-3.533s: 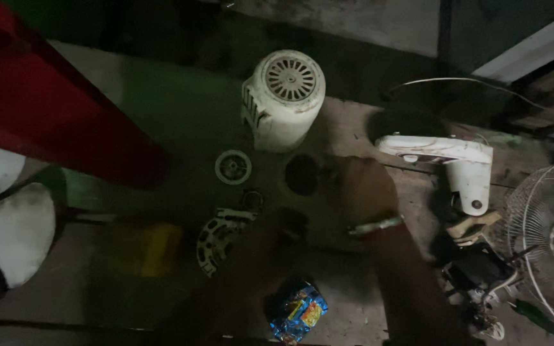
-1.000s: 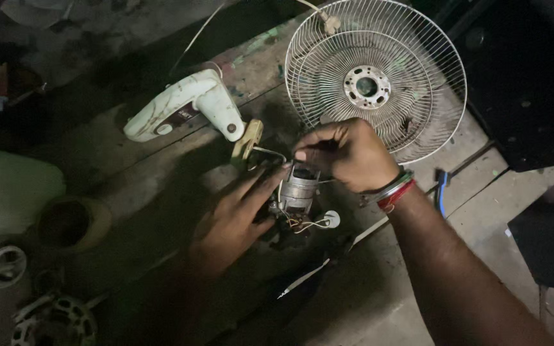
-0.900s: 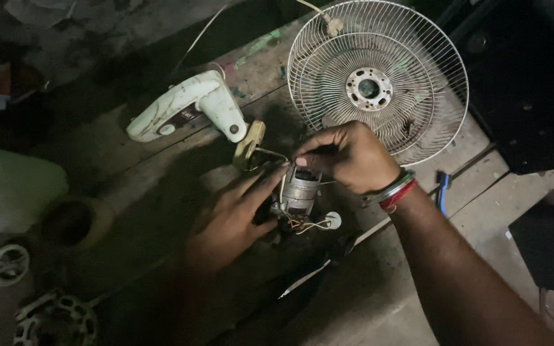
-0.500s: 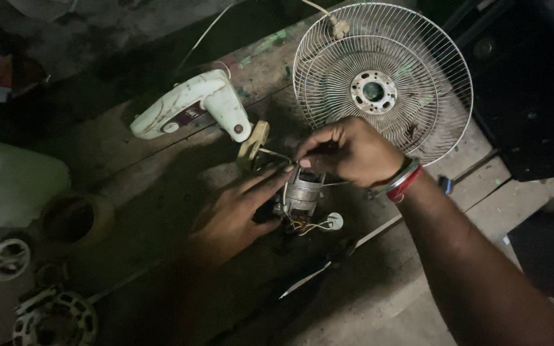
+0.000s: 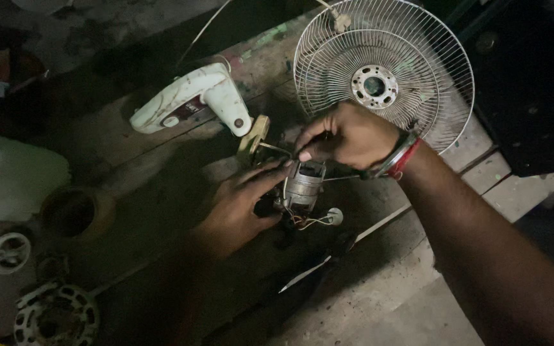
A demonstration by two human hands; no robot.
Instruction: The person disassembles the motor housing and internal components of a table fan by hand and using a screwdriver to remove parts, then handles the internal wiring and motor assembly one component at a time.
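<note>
My left hand [image 5: 235,211] steadies the small motor [image 5: 302,187] on the desk [image 5: 379,282] beside the wire fan guard [image 5: 418,57]; right hand [image 5: 347,136] fingers pinch its top wiring. Mid-disassembly, I judge; next wants a careful pull.

Dim repair workshop, wire fan guard [image 5: 386,70], white fan neck housing [image 5: 190,96], loose parts on worn planks [image 5: 129,141]

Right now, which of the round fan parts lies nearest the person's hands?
The wire fan guard, just beyond the right hand; the small white ring lies far left.
</note>
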